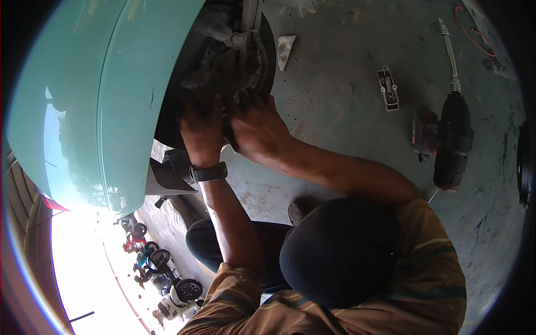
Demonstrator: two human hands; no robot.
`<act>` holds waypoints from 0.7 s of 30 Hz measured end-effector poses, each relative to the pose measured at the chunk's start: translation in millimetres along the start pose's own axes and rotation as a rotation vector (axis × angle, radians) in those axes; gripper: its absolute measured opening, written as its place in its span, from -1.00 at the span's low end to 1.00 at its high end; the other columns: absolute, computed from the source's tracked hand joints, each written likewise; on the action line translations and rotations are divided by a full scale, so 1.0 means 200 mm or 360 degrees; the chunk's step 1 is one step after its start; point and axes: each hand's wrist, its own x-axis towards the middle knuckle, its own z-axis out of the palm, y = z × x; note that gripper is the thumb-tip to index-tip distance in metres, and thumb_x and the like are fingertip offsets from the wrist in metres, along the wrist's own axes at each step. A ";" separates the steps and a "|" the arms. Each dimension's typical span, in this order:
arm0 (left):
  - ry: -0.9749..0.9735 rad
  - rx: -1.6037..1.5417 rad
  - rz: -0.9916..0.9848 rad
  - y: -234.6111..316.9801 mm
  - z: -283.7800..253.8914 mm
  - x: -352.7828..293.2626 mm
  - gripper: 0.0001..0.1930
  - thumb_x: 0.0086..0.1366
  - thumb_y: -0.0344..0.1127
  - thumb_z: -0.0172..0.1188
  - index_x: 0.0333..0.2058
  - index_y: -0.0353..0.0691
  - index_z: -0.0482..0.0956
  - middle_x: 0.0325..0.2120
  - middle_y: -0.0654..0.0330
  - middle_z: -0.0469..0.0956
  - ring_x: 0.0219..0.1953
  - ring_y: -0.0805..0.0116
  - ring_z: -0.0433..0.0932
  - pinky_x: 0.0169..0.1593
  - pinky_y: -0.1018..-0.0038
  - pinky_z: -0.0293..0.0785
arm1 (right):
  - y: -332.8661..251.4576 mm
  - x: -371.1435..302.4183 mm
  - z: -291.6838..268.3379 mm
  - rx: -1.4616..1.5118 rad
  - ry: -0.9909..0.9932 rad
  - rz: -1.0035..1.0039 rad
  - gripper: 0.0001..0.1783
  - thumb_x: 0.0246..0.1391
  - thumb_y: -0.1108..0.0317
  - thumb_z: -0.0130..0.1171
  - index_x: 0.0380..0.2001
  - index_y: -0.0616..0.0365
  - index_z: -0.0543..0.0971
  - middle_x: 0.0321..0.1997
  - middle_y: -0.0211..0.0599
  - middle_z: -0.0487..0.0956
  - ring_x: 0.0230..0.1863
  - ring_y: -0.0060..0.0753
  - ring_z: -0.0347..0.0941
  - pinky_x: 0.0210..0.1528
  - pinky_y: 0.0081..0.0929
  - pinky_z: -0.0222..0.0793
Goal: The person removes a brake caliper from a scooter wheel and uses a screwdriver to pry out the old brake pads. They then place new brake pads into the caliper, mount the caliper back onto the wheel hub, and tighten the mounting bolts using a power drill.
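Note:
Both my hands reach into the wheel well of a pale green car, at the dark, dirty brake assembly (209,70). My left hand (201,134), with a dark watch on its wrist, has bent fingers against the lower left of the assembly. Beside it, my right hand (257,128) curls around the lower right part, thumb below and fingers above. Deep shadow hides the fingertips of both hands and the exact part they grip. A metal strut (252,17) rises above the assembly.
The green car body (78,111) fills the left side. On the floor at right lie a black cordless impact wrench (455,139) with a long extension (448,53), a small metal bracket with a spring (388,89), a pale shard (285,52) and a red wire (474,36). Motorbikes (162,257) stand at lower left.

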 end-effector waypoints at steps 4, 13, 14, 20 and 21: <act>0.0029 0.0117 0.0123 -0.08 0.00 0.01 -0.54 0.25 -0.12 0.30 -0.01 -0.36 0.56 -0.13 -0.10 0.64 -0.10 0.05 0.63 0.01 0.20 0.46 | 0.15 -0.15 -0.08 0.0071 0.0206 -0.0091 -0.57 0.10 0.18 0.26 -0.03 0.20 0.55 0.15 0.07 0.48 0.23 0.02 0.34 0.20 -0.04 0.25; 0.0114 0.0413 0.0065 -0.11 0.11 -0.05 -0.27 0.26 0.00 0.24 0.22 -0.46 0.32 0.08 -0.32 0.46 0.12 -0.31 0.43 0.24 0.08 0.31 | 0.83 -0.75 -0.37 -0.0459 0.0432 0.0829 -0.61 0.08 0.20 0.27 -0.04 0.10 0.55 0.01 -0.11 0.55 0.06 0.00 0.44 0.09 -0.03 0.36; 0.0118 0.0403 0.0068 -0.11 0.10 -0.04 -0.27 0.26 0.00 0.24 0.22 -0.46 0.32 0.08 -0.32 0.46 0.12 -0.31 0.43 0.24 0.08 0.31 | 0.85 -0.77 -0.39 -0.0637 0.0513 0.0943 -0.56 0.07 0.19 0.29 -0.01 0.13 0.52 0.00 -0.07 0.54 0.05 0.04 0.44 0.09 -0.01 0.37; 0.0015 0.0230 -0.0114 -0.03 0.10 -0.07 -0.30 0.25 -0.10 0.29 0.24 -0.41 0.32 0.12 -0.19 0.47 0.19 0.03 0.46 0.16 0.17 0.40 | 1.01 -0.62 -0.48 -0.1032 0.0427 0.1366 -0.19 0.03 0.01 0.34 0.23 0.23 0.31 0.08 0.21 0.42 0.13 0.20 0.36 0.15 0.07 0.34; 0.0131 0.0231 -0.0031 -0.01 0.12 -0.10 -0.22 0.23 -0.08 0.29 0.30 -0.38 0.21 0.14 -0.26 0.42 0.18 -0.13 0.42 0.19 0.06 0.35 | 1.01 -0.59 -0.48 -0.0990 0.0276 0.1542 -0.17 0.03 -0.01 0.34 0.25 0.22 0.29 0.09 0.23 0.41 0.15 0.20 0.35 0.16 0.07 0.33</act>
